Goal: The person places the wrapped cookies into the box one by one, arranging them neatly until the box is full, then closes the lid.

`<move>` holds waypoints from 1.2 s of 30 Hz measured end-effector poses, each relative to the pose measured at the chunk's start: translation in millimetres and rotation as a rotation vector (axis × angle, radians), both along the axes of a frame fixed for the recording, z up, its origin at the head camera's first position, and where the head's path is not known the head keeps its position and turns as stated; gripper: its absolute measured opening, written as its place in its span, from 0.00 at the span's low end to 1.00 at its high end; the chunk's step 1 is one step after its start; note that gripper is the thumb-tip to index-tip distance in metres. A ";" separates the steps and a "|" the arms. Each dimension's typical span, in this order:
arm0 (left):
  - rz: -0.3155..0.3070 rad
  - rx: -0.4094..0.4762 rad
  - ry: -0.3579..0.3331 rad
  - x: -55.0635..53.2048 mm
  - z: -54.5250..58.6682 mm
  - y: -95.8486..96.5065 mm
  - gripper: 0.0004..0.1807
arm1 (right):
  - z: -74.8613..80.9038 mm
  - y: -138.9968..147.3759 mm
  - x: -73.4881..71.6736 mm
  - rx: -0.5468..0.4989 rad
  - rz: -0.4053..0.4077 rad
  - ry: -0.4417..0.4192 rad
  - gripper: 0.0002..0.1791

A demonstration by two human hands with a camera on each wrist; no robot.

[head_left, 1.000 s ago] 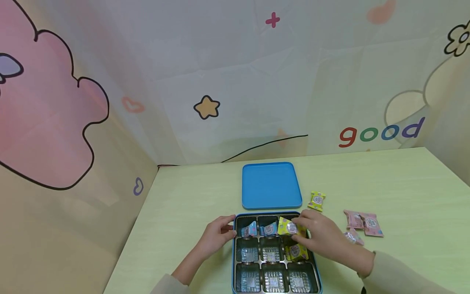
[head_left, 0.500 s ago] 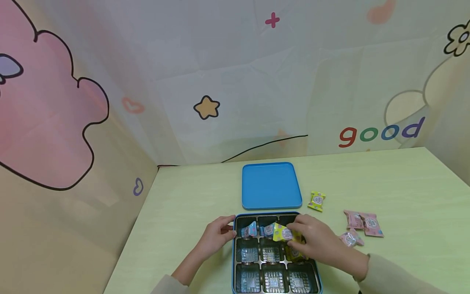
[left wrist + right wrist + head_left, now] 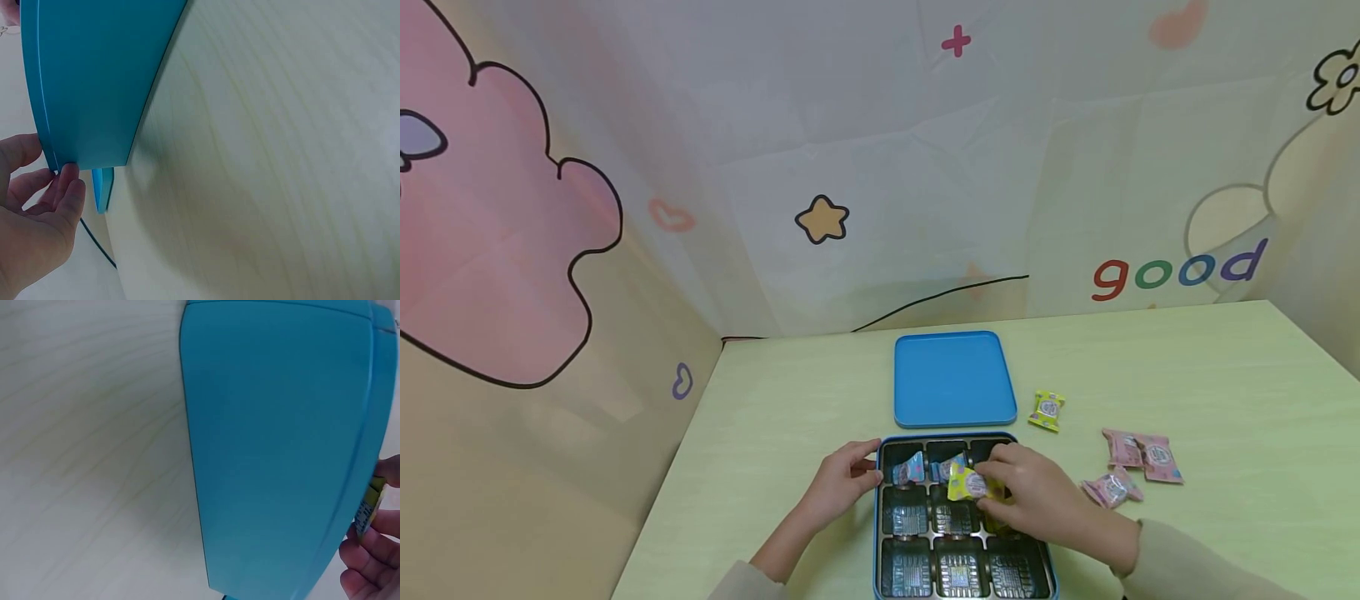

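A blue box [image 3: 877, 542] holds a dark insert [image 3: 932, 537] with three rows of three compartments. Blue-wrapped candies [image 3: 909, 469] lie in the back left and back middle ones. My right hand [image 3: 1033, 493] pinches a yellow-wrapped candy [image 3: 964, 483] over the box, just in front of the back middle candy. In the right wrist view this candy [image 3: 369, 509] shows between thumb and fingers beyond the box wall [image 3: 281, 444]. Another yellow candy in the middle right compartment is mostly hidden under that hand. My left hand [image 3: 842, 482] holds the box's far left corner, fingers [image 3: 72, 197] curled at it.
A blue lid [image 3: 955, 379] lies flat behind the box. To its right is a yellow candy [image 3: 1047, 410]. Farther right lie three pink-wrapped candies [image 3: 1159, 458] close together. A printed cloth wall [image 3: 887, 250] rises along the table's back edge.
My right hand has moved left and slightly nearer with the yellow candy, covering the middle right compartment's candy and baring more of the nearest pink one. My left hand has stayed in place.
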State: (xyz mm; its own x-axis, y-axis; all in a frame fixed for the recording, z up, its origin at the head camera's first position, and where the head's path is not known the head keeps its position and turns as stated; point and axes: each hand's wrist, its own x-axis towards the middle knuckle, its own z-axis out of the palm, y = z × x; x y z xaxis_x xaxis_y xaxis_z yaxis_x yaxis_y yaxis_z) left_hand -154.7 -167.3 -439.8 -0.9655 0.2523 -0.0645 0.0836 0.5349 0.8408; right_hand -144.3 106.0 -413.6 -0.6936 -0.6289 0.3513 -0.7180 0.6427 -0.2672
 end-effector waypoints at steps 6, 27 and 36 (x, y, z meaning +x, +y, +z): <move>-0.003 0.025 0.001 0.6 0.0 -0.4 0.26 | -1.6 -2.3 0.3 0.012 0.005 -0.007 0.16; -0.004 0.011 0.018 1.4 2.3 0.5 0.25 | -3.7 -11.4 2.1 0.065 0.032 -0.017 0.14; -0.007 0.010 0.021 1.2 1.8 0.5 0.25 | -5.7 -16.5 3.1 0.088 0.025 -0.021 0.13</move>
State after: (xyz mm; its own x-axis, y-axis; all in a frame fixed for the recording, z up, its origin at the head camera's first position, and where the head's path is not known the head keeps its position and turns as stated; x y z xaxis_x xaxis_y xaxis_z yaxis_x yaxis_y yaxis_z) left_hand -153.4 -166.8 -438.0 -0.9647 0.2600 -0.0416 0.1053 0.5259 0.8440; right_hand -141.2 89.4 -419.2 -0.6838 -0.6740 0.2794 -0.7291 0.6460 -0.2261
